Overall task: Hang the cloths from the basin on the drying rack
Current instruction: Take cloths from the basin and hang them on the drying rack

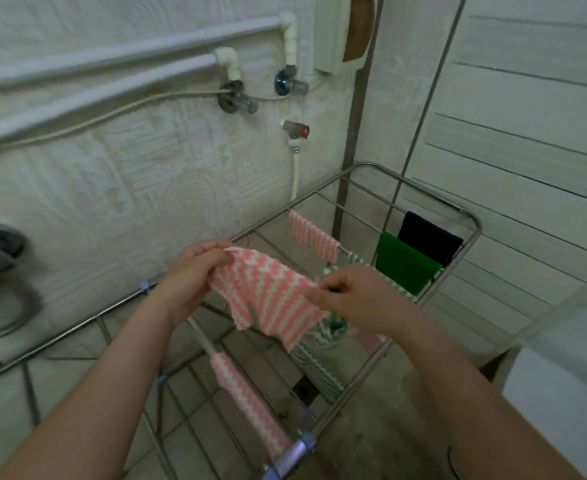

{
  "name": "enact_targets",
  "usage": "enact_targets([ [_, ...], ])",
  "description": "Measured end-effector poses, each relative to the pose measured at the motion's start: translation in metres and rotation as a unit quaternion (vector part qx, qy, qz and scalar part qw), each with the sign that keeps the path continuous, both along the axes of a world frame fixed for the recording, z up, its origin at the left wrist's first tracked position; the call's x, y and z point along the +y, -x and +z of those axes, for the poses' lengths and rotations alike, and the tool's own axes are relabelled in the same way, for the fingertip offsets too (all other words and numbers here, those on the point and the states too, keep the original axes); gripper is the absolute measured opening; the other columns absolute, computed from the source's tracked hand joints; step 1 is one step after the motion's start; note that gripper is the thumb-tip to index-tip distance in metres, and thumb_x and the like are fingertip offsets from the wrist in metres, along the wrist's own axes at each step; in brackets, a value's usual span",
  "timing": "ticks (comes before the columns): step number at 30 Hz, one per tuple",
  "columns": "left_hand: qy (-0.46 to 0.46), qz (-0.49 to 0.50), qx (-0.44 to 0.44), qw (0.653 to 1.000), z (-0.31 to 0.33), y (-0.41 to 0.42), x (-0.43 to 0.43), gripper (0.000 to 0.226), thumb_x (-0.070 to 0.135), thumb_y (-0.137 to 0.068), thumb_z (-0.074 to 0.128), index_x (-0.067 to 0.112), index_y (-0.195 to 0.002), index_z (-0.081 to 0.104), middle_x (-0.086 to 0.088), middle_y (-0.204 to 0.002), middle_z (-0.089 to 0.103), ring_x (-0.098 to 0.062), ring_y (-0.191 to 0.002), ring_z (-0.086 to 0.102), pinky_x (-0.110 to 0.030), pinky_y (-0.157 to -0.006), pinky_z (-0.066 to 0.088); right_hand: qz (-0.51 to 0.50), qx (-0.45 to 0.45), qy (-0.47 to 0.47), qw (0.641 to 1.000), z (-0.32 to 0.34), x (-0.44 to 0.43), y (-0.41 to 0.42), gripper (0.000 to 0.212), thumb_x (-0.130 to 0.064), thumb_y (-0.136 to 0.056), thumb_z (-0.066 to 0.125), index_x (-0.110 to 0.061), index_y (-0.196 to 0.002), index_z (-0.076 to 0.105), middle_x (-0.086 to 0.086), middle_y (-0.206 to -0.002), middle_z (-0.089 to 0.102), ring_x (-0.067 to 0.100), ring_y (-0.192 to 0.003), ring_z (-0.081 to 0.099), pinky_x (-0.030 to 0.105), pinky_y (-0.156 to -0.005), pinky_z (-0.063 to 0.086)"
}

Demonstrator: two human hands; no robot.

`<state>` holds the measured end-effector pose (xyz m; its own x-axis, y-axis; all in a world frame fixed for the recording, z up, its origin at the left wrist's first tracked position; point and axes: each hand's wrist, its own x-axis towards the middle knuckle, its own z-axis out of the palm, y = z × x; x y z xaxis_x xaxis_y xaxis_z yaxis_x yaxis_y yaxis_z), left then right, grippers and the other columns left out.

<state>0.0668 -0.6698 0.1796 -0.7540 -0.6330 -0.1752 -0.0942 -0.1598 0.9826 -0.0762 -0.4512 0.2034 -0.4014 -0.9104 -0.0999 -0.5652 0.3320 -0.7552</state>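
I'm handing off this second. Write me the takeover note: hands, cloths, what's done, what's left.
Left hand pinches one edge of the pink zigzag cloth. Right hand pinches the other. The cloth is spread in the air over the drying rack.
Done: hanging on the rails are a pink striped cloth, green cloth, dark cloth, green zigzag cloth and near pink cloth.
Left: drape the held cloth over a free rail. The basin is out of view, so I cannot tell how many cloths remain.
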Motion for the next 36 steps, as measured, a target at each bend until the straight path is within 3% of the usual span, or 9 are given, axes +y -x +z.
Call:
enact_targets([
  [3, -0.011, 0.098, -0.002, 0.995, -0.011, -0.003, -0.011, 0.019, 0.002, -0.077, 0.053, 0.003, -0.089, 0.067, -0.006, -0.07, 0.065, -0.014, -0.063, 0.058, -0.023, -0.06, 0.044, 0.032, 0.045, -0.024, 0.998, -0.006, -0.027, -0.003, 0.037, -0.038, -0.092, 0.058, -0.015, -0.063, 0.064, -0.007, -0.047, 0.045, 0.006, -0.043, 0.039, 0.025, -0.048, 0.032],
  [6, -0.005, 0.199, -0.011, 0.98, -0.02, -0.007, -0.024, 0.033, 0.012, -0.061, 0.05, 0.003, -0.087, 0.069, -0.01, -0.078, 0.065, -0.019, -0.073, 0.058, -0.029, -0.066, 0.042, 0.077, 0.078, -0.014, 0.994, -0.011, -0.054, -0.005, 0.038, -0.035, -0.089, 0.062, -0.027, -0.053, 0.055, -0.006, -0.044, 0.046, 0.003, -0.041, 0.039, 0.025, -0.048, 0.031],
  [11, 0.078, 0.308, -0.06, 0.946, -0.036, -0.001, -0.057, 0.027, 0.01, -0.071, 0.043, 0.011, -0.075, 0.069, -0.007, -0.074, 0.067, -0.018, -0.071, 0.059, -0.024, -0.057, 0.043, 0.089, 0.059, 0.038, 0.994, -0.04, -0.108, 0.005, 0.036, -0.043, -0.086, 0.063, -0.015, -0.063, 0.063, 0.004, -0.06, 0.059, 0.019, -0.056, 0.055, 0.038, -0.057, 0.047],
  [16, 0.199, 0.251, -0.223, 0.921, -0.076, 0.044, -0.092, 0.025, 0.004, -0.085, 0.045, 0.015, -0.079, 0.068, -0.008, -0.084, 0.068, -0.021, -0.082, 0.06, -0.026, -0.071, 0.043, 0.013, 0.113, -0.066, 0.991, -0.085, -0.134, 0.03, 0.051, -0.044, -0.09, 0.055, -0.019, -0.048, 0.039, 0.0, -0.049, 0.036, 0.018, -0.045, 0.037, 0.029, -0.046, 0.027],
  [20, 0.21, 0.225, -0.3, 0.903, -0.104, 0.081, -0.102, 0.019, 0.002, -0.081, 0.057, 0.017, -0.087, 0.067, -0.005, -0.089, 0.067, -0.019, -0.085, 0.061, -0.022, -0.072, 0.044, -0.003, 0.154, -0.165, 0.974, -0.117, -0.144, 0.05, 0.036, -0.045, -0.093, 0.047, -0.019, -0.072, 0.058, 0.003, -0.074, 0.06, 0.025, -0.075, 0.064, 0.026, -0.054, 0.037],
  [23, 0.165, 0.232, -0.307, 0.908, -0.113, 0.101, -0.109, 0.016, 0.004, -0.079, 0.058, 0.016, -0.084, 0.069, -0.007, -0.089, 0.068, -0.023, -0.088, 0.065, -0.029, -0.082, 0.053, 0.002, 0.181, -0.197, 0.963, -0.128, -0.151, 0.058, 0.036, -0.042, -0.094, 0.044, -0.016, -0.097, 0.069, 0.007, -0.099, 0.07, 0.026, -0.092, 0.067, 0.027, -0.068, 0.044],
  [29, 0.174, 0.228, -0.304, 0.908, -0.118, 0.126, -0.121, 0.013, 0.019, -0.085, 0.061, 0.019, -0.074, 0.067, -0.003, -0.076, 0.066, -0.026, -0.083, 0.066, -0.029, -0.074, 0.05, 0.044, 0.198, -0.245, 0.948, -0.135, -0.16, 0.062, 0.031, -0.037, -0.093, 0.046, -0.015, -0.101, 0.066, 0.007, -0.106, 0.069, 0.026, -0.095, 0.066, 0.029, -0.072, 0.046],
  [32, 0.171, 0.234, -0.247, 0.925, -0.112, 0.128, -0.119, 0.016, 0.006, -0.082, 0.063, 0.02, -0.089, 0.064, 0.003, -0.088, 0.063, -0.016, -0.084, 0.06, -0.028, -0.081, 0.049, 0.053, 0.204, -0.259, 0.942, -0.133, -0.163, 0.064, 0.034, -0.04, -0.095, 0.043, -0.014, -0.104, 0.065, 0.007, -0.11, 0.067, 0.026, -0.099, 0.064, 0.028, -0.07, 0.042],
  [36, 0.233, 0.258, -0.253, 0.903, -0.109, 0.097, -0.094, 0.034, -0.004, -0.077, 0.062, 0.013, -0.106, 0.066, 0.003, -0.1, 0.062, -0.015, -0.098, 0.06, -0.019, -0.084, 0.041, 0.032, 0.231, -0.234, 0.944, -0.126, -0.161, 0.066, 0.035, -0.045, -0.096, 0.047, -0.015, -0.098, 0.065, 0.005, -0.104, 0.068, 0.024, -0.094, 0.065, 0.027, -0.066, 0.04],
])
